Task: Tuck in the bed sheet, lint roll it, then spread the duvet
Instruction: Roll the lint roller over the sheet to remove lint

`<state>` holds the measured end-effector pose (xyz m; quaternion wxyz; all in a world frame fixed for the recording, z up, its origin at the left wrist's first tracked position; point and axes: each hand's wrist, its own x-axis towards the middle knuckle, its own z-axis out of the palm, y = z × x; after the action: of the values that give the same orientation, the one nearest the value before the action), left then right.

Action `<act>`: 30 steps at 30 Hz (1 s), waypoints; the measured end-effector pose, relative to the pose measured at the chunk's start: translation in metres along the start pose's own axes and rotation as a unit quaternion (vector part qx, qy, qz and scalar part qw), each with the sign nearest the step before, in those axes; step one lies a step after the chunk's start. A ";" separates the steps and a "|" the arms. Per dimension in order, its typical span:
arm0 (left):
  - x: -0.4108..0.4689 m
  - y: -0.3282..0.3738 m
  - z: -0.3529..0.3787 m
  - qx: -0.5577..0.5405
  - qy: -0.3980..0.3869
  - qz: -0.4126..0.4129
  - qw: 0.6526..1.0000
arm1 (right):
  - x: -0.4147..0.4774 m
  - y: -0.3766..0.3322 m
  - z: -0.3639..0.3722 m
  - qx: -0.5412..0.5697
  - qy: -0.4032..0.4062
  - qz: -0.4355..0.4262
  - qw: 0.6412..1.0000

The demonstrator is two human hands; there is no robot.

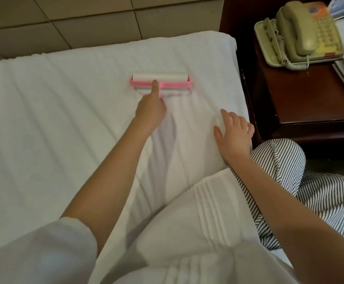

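Pink lint roller (167, 78) sits beyond left fingers (155, 88), seemingly gripped; right fingers (228, 116) lie spread.

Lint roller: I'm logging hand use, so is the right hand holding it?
No, the left hand grips the lint roller handle, while the right hand rests open on the bed sheet.
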<state>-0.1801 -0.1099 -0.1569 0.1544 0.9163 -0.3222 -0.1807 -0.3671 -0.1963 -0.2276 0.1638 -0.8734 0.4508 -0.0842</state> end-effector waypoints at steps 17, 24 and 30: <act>0.002 0.002 0.009 0.027 0.015 -0.003 1.000 | 0.000 -0.004 0.002 -0.025 -0.044 -0.084 0.995; -0.066 -0.018 0.021 0.028 -0.018 -0.006 0.999 | 0.002 -0.004 0.003 -0.011 -0.045 -0.052 0.998; -0.076 -0.025 -0.030 0.024 -0.018 0.000 1.000 | 0.016 -0.013 0.003 -0.020 -0.069 -0.093 0.993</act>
<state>-0.2092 -0.0369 -0.1232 0.1260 0.9163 -0.3295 -0.1896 -0.3474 -0.2015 -0.2261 0.1685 -0.9186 0.3563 -0.0291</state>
